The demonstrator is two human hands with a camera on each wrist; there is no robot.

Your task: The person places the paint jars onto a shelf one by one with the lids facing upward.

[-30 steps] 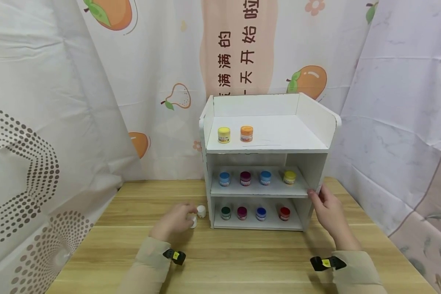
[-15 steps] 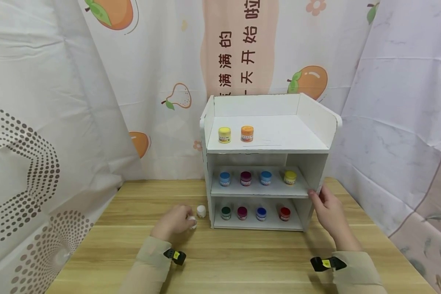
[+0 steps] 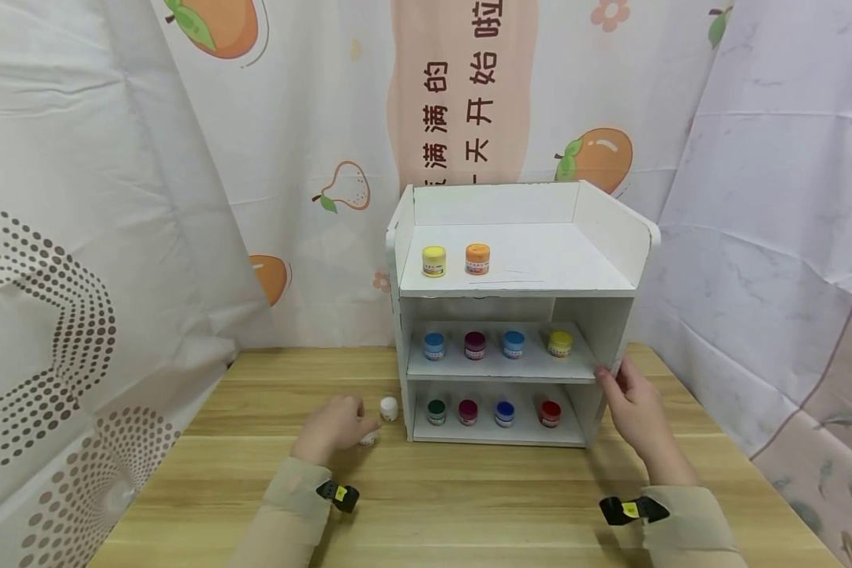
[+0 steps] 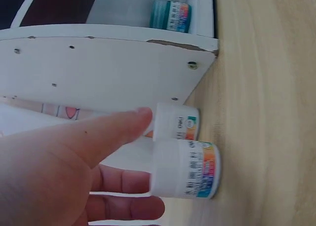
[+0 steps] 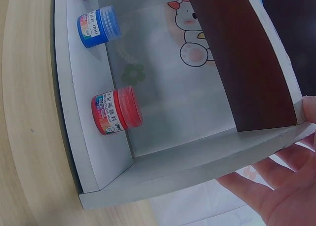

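Observation:
My left hand is over a white-lidded paint jar standing on the table, left of the white shelf unit. In the left wrist view, the thumb is extended and apart from this jar's lid. The other fingers reach past its far side, and their contact is hidden. A second white paint jar stands close by, against the unit's left side. My right hand holds the unit's right side panel, thumb at the front edge and fingers around the outside.
Yellow and orange jars stand on the unit's top. Several colored jars line the middle shelf and the bottom shelf, including a red jar. A printed curtain hangs behind the table.
My left hand has shifted slightly, and the nearer white jar shows lower and more covered beneath it. My right hand keeps its hold on the shelf unit.

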